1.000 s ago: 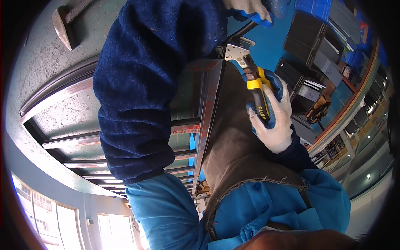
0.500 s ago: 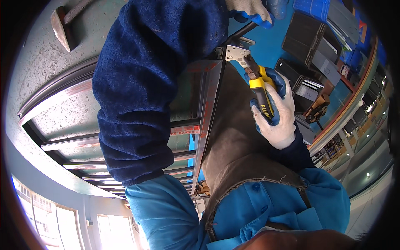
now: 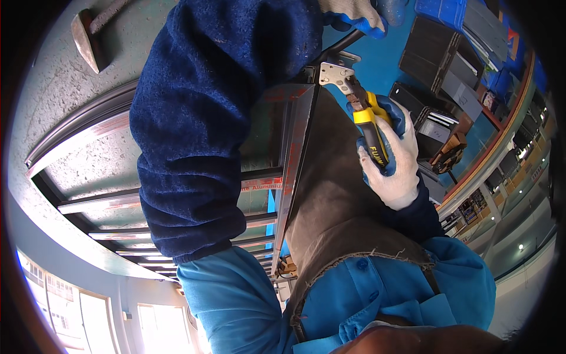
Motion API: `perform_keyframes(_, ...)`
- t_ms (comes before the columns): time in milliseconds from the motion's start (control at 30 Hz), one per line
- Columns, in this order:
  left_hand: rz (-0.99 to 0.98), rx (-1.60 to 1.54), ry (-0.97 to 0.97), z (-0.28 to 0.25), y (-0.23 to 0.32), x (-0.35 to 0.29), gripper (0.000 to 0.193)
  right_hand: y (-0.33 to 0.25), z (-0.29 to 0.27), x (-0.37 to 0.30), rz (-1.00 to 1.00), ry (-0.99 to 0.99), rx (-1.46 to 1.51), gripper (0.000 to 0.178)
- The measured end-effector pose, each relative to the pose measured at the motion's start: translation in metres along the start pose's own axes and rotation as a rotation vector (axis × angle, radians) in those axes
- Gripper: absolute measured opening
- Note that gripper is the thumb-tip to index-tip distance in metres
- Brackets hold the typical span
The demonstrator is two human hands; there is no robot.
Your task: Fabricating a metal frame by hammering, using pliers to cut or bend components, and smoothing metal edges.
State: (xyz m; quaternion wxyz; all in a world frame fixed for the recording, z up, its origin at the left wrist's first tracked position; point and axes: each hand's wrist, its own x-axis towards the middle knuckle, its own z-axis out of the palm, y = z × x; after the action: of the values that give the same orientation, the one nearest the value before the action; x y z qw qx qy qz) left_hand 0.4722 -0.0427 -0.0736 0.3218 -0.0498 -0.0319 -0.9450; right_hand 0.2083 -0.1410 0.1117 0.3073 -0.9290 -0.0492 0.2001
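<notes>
My right hand [image 3: 398, 156], in a white glove with a blue coating, is wrapped round the yellow-and-black handles of hand shears [image 3: 371, 133]. Their silver, riveted metal head points up and left, beside the corner of a dark aluminium frame [image 3: 298, 127]. A thin black strip [image 3: 348, 41] runs from that corner toward the top. At the upper edge, the curled fingers of my gloved left hand [image 3: 354, 15] meet the strip; part of this hand is cut off by the picture's edge. My left arm's dark blue sleeve lies across the frame and hides much of it.
A hammer [image 3: 87, 41] lies on the worn green work surface [image 3: 47, 100] at the far left. Dark bins [image 3: 430, 53] and a blue crate [image 3: 439, 13] stand on the right. Below the shears hangs my brown apron [image 3: 330, 177].
My right hand and the shears have shifted very slightly; the shears' head stays at the frame's corner. My left arm looks almost still.
</notes>
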Motion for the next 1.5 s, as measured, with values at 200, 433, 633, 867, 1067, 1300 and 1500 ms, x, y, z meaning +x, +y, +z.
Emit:
perform_keyframes(200,0.015,-0.079,-0.067,-0.014,-0.002,0.001,0.022,-0.002,-0.006,0.001,0.025,-0.022,-0.059,0.056)
perform_keyframes(433,0.029,-0.155,-0.137,-0.023,-0.007,-0.011,0.027,0.0,-0.012,-0.001,0.056,-0.038,-0.222,0.047)
perform_keyframes(633,0.061,-0.214,-0.159,0.003,-0.031,-0.038,0.032,-0.002,-0.041,-0.001,0.273,-0.232,0.202,0.042)
perform_keyframes(867,1.201,0.716,1.199,0.065,-0.076,0.012,0.028,0.028,-0.074,-0.005,0.453,0.009,0.115,0.04)
perform_keyframes(1067,0.794,1.458,1.896,0.108,-0.094,0.028,0.041,0.018,-0.091,0.107,-0.126,0.207,-0.118,0.044)
perform_keyframes(1300,1.149,1.258,2.488,0.121,-0.114,0.077,0.05,-0.038,-0.087,0.333,-0.766,0.064,-0.439,0.043)
perform_keyframes(1500,1.949,-0.079,2.838,0.162,-0.182,0.144,0.031,-0.066,-0.105,0.312,-0.848,0.035,-0.434,0.043)
